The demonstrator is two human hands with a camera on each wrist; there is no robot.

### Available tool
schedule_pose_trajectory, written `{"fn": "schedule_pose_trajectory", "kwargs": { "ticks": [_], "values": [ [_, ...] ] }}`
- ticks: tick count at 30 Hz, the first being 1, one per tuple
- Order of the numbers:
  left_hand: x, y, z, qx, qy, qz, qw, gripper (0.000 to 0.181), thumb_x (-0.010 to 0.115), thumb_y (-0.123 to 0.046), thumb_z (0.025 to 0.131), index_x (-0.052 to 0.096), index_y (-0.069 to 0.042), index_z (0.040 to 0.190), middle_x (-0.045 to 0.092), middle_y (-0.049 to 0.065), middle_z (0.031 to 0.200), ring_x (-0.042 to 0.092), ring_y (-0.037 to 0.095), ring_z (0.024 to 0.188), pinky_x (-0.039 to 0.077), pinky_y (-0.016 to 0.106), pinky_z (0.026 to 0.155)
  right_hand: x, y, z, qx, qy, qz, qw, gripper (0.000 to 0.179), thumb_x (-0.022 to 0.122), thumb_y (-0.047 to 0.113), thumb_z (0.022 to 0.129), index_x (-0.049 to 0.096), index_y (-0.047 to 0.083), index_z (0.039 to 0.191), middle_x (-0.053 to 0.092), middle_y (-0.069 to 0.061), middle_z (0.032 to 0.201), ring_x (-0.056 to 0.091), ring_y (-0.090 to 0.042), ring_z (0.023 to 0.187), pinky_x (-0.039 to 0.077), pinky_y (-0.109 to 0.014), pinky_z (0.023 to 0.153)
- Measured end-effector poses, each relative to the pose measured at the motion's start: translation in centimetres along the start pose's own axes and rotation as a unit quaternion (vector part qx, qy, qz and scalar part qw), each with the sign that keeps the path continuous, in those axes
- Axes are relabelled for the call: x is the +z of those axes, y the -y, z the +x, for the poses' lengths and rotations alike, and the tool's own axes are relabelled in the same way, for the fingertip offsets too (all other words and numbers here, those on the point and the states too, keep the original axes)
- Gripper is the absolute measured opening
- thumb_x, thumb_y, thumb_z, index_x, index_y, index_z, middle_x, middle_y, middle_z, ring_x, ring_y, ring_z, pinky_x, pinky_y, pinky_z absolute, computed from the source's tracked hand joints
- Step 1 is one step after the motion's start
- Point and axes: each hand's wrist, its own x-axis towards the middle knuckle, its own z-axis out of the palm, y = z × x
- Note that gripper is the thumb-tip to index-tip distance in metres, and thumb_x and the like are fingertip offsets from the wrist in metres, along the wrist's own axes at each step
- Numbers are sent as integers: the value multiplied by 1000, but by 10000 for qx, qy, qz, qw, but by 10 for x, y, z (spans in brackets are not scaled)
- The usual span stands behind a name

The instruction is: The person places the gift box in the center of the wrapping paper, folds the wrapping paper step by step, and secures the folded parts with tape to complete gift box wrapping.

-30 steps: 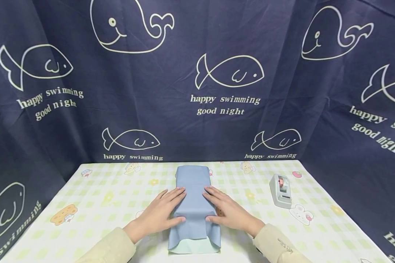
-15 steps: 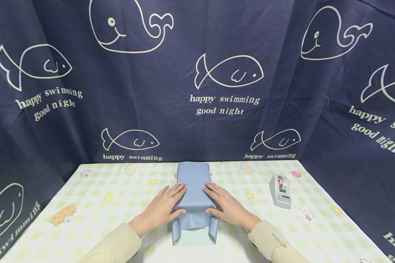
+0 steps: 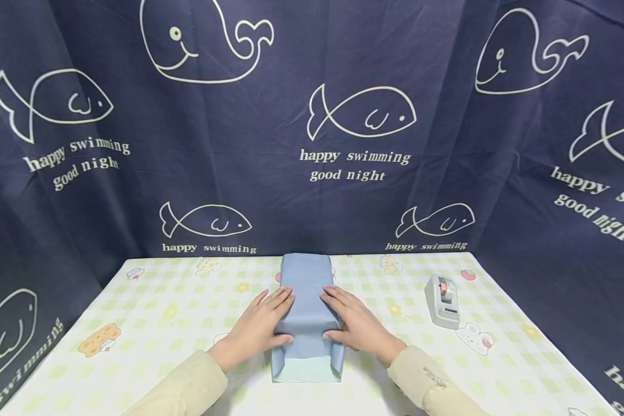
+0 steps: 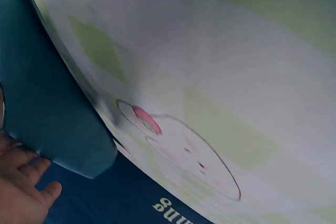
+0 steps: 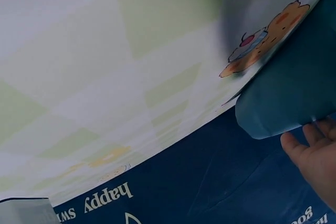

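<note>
A long, flat bundle of blue paper lies lengthwise in the middle of the table. Its near end is loose, with both side edges raised and the pale mint inner face showing. Whatever the paper wraps is hidden. My left hand rests along the left side of the bundle, fingertips on the top edge and thumb nearer me. Mirroring it, my right hand touches the right side with extended fingers. Both wrist views show the paper's smooth side and fingers along its edge.
A grey tape dispenser with a small red core stands at the right of the table. The tablecloth has a green check and cartoon prints. Behind the table hangs a dark blue curtain with white fish and whales.
The bundle has slid a little away from me, both hands moving along with it. Its near side edges, flared out earlier, now stand closer in, and the top flap reaches less far toward me.
</note>
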Motion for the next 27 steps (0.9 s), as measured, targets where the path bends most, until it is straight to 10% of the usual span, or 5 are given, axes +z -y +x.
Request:
{"fn": "schedule_pose_trajectory", "kwargs": {
  "ticks": [27],
  "values": [
    [15, -13, 4, -660, -439, -279, 9965, 99, 83, -42, 59, 36, -3, 137, 37, 11, 140, 36, 27, 130, 27, 46, 109, 11, 10, 2, 329, -196, -251, 9990, 79, 78, 33, 69, 41, 6, 133, 36, -11, 143, 32, -26, 134, 29, -43, 108]
  ]
}}
